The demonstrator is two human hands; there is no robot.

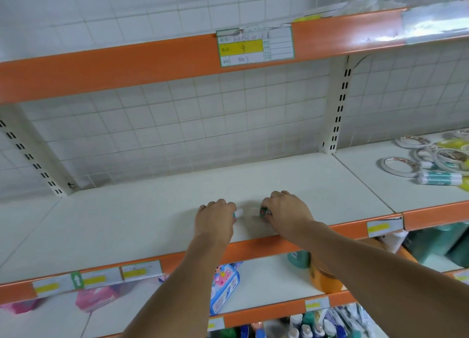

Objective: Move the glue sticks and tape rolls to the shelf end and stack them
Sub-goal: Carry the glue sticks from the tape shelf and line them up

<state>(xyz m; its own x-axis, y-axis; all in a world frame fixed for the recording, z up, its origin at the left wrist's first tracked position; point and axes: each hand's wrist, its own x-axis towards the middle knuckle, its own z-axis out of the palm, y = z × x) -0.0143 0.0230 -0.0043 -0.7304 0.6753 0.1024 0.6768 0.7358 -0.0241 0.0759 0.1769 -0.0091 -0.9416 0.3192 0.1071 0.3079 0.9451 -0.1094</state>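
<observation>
Two glue sticks in hand near shelf (152, 223) front edge: left hand (215, 219) grips one (238, 212), right hand (286, 210) another (265, 212), fingers curled, palms down.

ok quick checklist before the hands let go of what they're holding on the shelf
1. Left hand grips a glue stick: ok.
2. Right hand grips a second small item: ok; what it is, cannot tell.
3. Both held low over the shelf: ok.
4. Touching the shelf: cannot tell.
5. Remaining tape rolls and glue sticks brought over: not ok, they lie on the right section.
</observation>
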